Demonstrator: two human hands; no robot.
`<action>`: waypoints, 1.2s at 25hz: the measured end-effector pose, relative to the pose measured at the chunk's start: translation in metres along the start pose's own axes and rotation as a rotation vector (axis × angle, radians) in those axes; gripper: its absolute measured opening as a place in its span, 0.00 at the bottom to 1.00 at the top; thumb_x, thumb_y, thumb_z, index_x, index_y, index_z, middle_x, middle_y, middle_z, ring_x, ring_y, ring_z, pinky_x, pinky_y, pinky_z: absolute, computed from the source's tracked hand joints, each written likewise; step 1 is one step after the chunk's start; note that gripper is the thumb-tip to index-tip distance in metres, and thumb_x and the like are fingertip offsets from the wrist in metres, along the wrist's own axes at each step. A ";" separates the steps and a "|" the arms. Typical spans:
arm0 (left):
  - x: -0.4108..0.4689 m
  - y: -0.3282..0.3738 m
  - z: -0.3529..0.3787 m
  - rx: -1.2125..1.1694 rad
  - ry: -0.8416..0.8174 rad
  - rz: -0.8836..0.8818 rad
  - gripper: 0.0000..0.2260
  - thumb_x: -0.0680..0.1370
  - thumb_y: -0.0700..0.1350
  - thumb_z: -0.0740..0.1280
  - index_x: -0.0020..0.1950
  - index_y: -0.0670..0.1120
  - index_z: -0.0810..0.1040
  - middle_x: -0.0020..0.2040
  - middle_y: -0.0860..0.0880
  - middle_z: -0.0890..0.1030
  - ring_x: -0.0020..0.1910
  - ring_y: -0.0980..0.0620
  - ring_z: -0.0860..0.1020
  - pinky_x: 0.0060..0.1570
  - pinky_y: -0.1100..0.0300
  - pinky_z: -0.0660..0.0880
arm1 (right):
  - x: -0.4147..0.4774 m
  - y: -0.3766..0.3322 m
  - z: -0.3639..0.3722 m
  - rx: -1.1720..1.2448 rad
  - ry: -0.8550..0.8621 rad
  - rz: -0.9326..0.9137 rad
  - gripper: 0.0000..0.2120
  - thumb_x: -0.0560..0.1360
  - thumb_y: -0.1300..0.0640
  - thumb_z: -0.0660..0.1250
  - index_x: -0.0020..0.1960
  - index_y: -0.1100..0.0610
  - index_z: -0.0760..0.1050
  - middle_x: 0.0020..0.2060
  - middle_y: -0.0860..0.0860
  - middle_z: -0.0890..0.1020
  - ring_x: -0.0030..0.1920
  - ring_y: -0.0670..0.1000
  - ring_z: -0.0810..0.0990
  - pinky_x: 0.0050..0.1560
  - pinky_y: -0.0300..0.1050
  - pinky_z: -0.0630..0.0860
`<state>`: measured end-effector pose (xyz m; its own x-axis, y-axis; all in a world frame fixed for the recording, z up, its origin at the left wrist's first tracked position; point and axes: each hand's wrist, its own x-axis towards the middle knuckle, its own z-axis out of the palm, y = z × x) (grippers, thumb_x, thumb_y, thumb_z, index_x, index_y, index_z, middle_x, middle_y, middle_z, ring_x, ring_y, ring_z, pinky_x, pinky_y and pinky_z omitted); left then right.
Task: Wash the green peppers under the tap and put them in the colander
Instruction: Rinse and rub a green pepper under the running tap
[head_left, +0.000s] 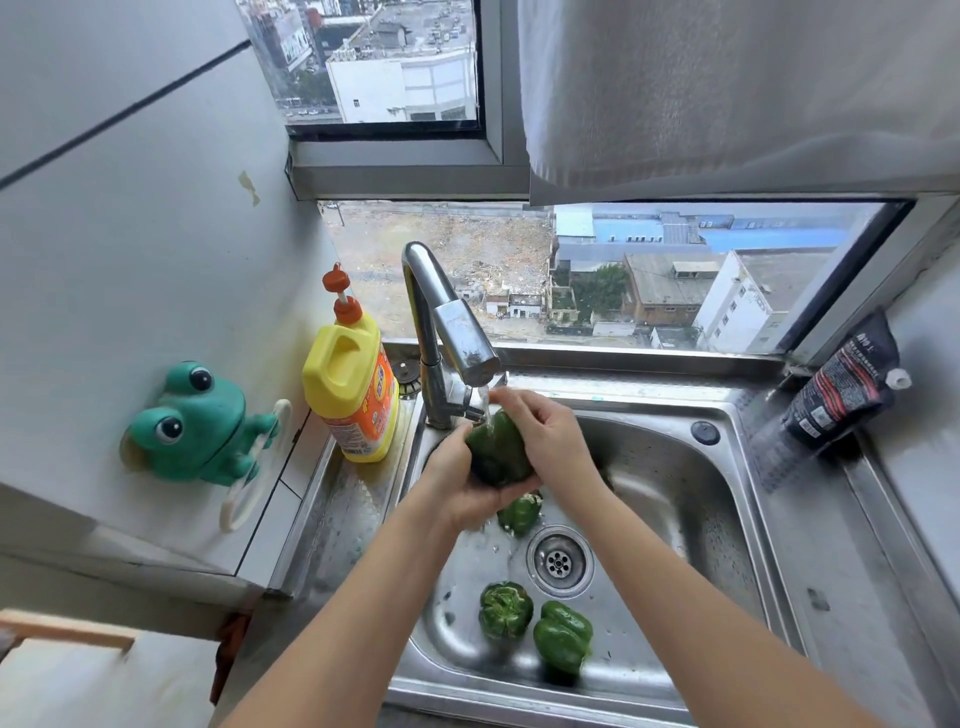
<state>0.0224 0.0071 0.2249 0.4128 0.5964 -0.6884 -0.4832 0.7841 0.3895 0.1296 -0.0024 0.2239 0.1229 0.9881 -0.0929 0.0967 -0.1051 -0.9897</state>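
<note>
A dark green pepper (497, 451) is held under the running tap (457, 332), over the steel sink (691, 467). My left hand (457, 483) cups it from below and the left. My right hand (545, 436) wraps over its right side. Water falls from the spout onto the pepper's top. Three more green peppers lie in the basin: one (519, 513) just under my hands, one (505, 609) stem side up in front of the drain (559, 560), one (563, 635) to its right. No colander is in view.
A yellow detergent bottle (353, 395) with an orange pump stands left of the tap. A green frog holder (200, 421) hangs on the left wall. A black pouch (841, 389) leans at the right back corner. A window runs behind the sink.
</note>
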 end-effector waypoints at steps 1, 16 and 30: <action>0.001 0.003 -0.001 -0.015 -0.021 0.003 0.17 0.81 0.52 0.58 0.60 0.41 0.75 0.50 0.38 0.80 0.48 0.41 0.80 0.33 0.47 0.81 | -0.004 0.003 0.002 -0.123 -0.058 -0.124 0.09 0.73 0.49 0.69 0.53 0.48 0.78 0.53 0.47 0.80 0.55 0.45 0.77 0.62 0.43 0.73; 0.003 0.005 0.017 -0.085 -0.003 0.118 0.14 0.80 0.54 0.61 0.45 0.47 0.79 0.41 0.47 0.82 0.43 0.49 0.81 0.37 0.56 0.79 | 0.007 -0.005 0.011 -0.586 0.049 -0.426 0.10 0.76 0.51 0.59 0.45 0.57 0.72 0.41 0.49 0.73 0.41 0.49 0.71 0.43 0.42 0.66; -0.005 -0.003 0.014 0.044 0.026 0.300 0.15 0.78 0.57 0.61 0.50 0.46 0.79 0.43 0.45 0.85 0.46 0.48 0.82 0.47 0.49 0.79 | 0.009 -0.003 0.002 -0.704 0.269 -0.319 0.16 0.78 0.45 0.60 0.55 0.53 0.80 0.37 0.49 0.72 0.38 0.53 0.76 0.38 0.46 0.70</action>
<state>0.0330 0.0042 0.2354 0.2364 0.7984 -0.5537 -0.5467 0.5804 0.6035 0.1280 0.0067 0.2257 0.2088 0.9308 0.2999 0.7539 0.0421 -0.6556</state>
